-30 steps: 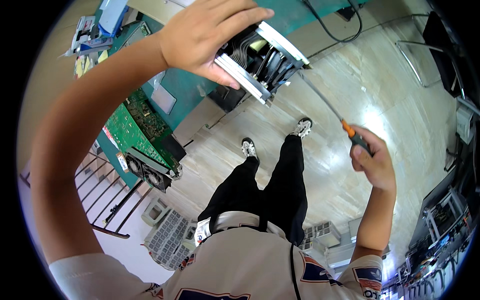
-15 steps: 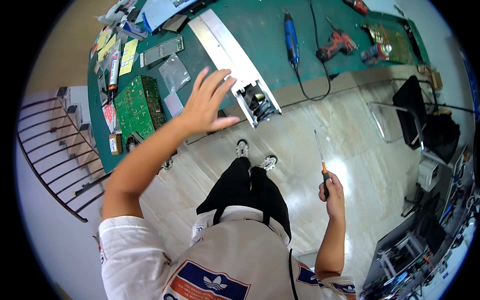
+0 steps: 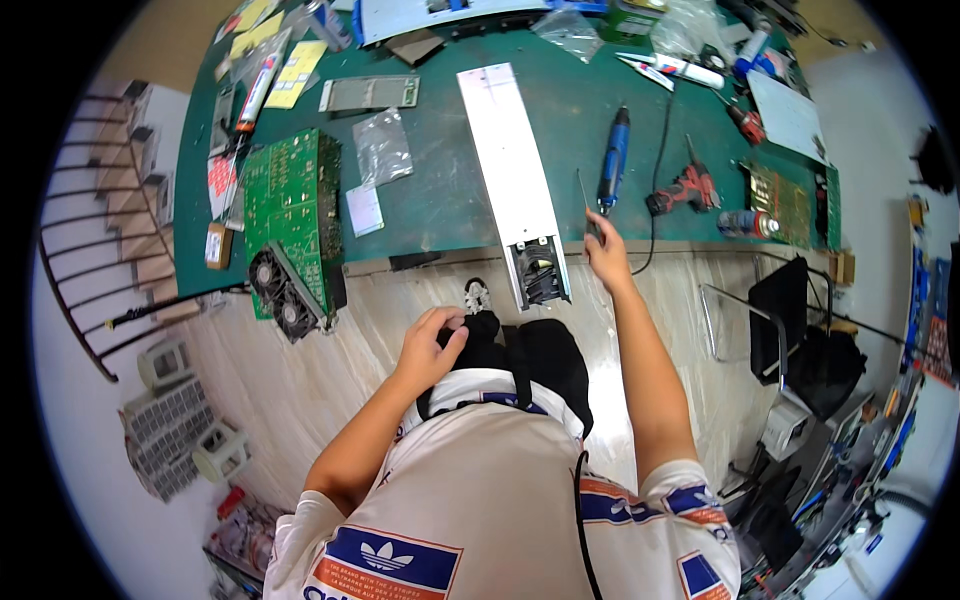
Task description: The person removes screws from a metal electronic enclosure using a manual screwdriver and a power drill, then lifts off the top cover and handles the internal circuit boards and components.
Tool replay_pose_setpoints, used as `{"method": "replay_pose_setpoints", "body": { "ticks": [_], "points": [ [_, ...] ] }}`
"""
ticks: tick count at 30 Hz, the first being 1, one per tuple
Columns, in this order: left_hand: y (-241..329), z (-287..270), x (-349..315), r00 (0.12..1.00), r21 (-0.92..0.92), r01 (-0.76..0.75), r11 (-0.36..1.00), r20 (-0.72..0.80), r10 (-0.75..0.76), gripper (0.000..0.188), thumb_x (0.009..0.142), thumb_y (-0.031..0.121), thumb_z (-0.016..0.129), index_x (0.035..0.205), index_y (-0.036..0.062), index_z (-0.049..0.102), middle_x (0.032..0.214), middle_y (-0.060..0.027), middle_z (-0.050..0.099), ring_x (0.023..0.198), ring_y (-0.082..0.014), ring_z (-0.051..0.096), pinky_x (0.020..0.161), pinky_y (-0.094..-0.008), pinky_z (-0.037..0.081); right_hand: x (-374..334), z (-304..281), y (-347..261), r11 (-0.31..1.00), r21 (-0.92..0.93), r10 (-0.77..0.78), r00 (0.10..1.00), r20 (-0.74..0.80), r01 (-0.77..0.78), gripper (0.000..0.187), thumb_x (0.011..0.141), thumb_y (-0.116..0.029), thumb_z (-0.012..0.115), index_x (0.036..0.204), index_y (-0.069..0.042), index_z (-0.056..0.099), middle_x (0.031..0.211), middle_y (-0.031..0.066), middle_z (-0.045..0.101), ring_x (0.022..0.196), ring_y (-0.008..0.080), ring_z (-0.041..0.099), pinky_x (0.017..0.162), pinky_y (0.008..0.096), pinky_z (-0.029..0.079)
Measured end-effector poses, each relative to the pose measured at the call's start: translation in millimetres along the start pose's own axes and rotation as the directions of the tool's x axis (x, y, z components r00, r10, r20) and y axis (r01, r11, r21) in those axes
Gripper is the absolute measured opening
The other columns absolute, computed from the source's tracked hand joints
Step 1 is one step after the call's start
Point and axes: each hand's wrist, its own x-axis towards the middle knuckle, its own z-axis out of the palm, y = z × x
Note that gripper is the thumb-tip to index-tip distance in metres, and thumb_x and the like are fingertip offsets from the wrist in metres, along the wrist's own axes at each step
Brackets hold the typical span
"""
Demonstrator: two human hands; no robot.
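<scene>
My right hand [image 3: 606, 256] is at the table's front edge, closed round the handle of a screwdriver [image 3: 587, 205]; its thin shaft points away over the table. Most of the handle is hidden by my fingers. Just left of it lies a long white metal housing [image 3: 505, 155], its near end jutting past the table edge. That end is uncovered and shows dark cables and parts [image 3: 540, 270]. My left hand [image 3: 430, 350] hovers over my lap, fingers loosely bent, the thumb apart from them, with nothing visible in it.
On the green table [image 3: 430, 215], a green circuit board with fans [image 3: 285, 200] overhangs the left front. A plastic bag [image 3: 382, 146] and a grey slotted panel [image 3: 368, 93] lie nearby. A blue corded tool [image 3: 614, 155], red drill [image 3: 690, 188] and spray can [image 3: 748, 224] are rightward; a chair [image 3: 778, 315] stands beyond.
My left hand has drawn back from the housing to my lap, its fingers curling. My right hand has carried the screwdriver up to the table edge beside the housing. The view has shifted.
</scene>
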Motion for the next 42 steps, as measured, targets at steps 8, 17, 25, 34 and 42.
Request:
{"method": "replay_pose_setpoints", "body": {
  "ticks": [8, 17, 25, 34, 42],
  "points": [
    [42.7, 21.8, 24.7, 0.947, 0.043, 0.222, 0.974, -0.247, -0.205, 0.023, 0.088, 0.009, 0.071, 0.108, -0.0001, 0.066, 0.088, -0.0109, 0.070, 0.080, -0.0199, 0.067, 0.069, -0.0307, 0.052, 74.6, 28.2, -54.1, 0.815, -0.414, -0.459, 0.888, -0.035, 0.405, 0.036, 0.087, -0.020, 0.072, 0.120, -0.005, 0.069, 0.122, 0.0216, 0.064, 0.114, 0.0388, 0.061, 0.101, 0.0427, 0.048],
    [52.5, 103.3, 71.7, 0.807, 0.049, 0.385, 0.922, -0.502, -0.310, 0.028, 0.084, 0.014, 0.077, 0.105, -0.0007, 0.065, 0.070, -0.0026, 0.059, 0.062, -0.0120, 0.057, 0.059, -0.0302, 0.048, -12.7, 5.9, -155.8, 0.820, -0.115, -0.494, 0.795, 0.352, 0.560, 0.087, 0.072, -0.026, 0.087, 0.142, 0.002, 0.043, 0.135, 0.0260, 0.051, 0.125, 0.0421, 0.050, 0.107, 0.0469, 0.041],
    [65.5, 99.8, 83.8, 0.803, 0.155, 0.459, 0.875, -0.495, -0.333, 0.028, 0.079, 0.020, 0.078, 0.097, -0.0001, 0.069, 0.077, -0.0124, 0.070, 0.063, -0.0235, 0.067, 0.062, -0.0357, 0.053, -20.7, 29.9, -161.0, 0.776, -0.382, -0.321, 0.836, 0.444, 0.501, 0.122, 0.067, -0.022, 0.090, 0.160, -0.004, 0.012, 0.142, 0.0290, 0.039, 0.126, 0.0461, 0.045, 0.103, 0.0524, 0.037],
    [74.5, 87.0, 93.9, 0.885, 0.320, 0.417, 0.851, -0.358, -0.299, 0.029, 0.075, 0.011, 0.069, 0.101, -0.0035, 0.069, 0.072, -0.0212, 0.068, 0.067, -0.0391, 0.067, 0.064, -0.0436, 0.053, -22.6, 32.6, -163.7, 0.798, -0.390, -0.260, 0.847, 0.463, 0.459, 0.121, 0.068, -0.019, 0.088, 0.161, -0.009, 0.010, 0.142, 0.0288, 0.037, 0.126, 0.0465, 0.045, 0.103, 0.0527, 0.037],
    [77.4, 74.3, 95.6, 0.889, 0.250, 0.442, 0.862, -0.253, -0.382, 0.034, 0.076, 0.009, 0.067, 0.107, -0.0037, 0.069, 0.075, -0.0223, 0.070, 0.066, -0.0340, 0.070, 0.065, -0.0403, 0.055, -23.1, 33.6, -164.0, 0.817, -0.400, -0.206, 0.859, 0.469, 0.415, 0.120, 0.068, -0.016, 0.085, 0.162, -0.012, 0.011, 0.145, 0.0257, 0.034, 0.130, 0.0448, 0.042, 0.103, 0.0513, 0.036]
  ]
}}
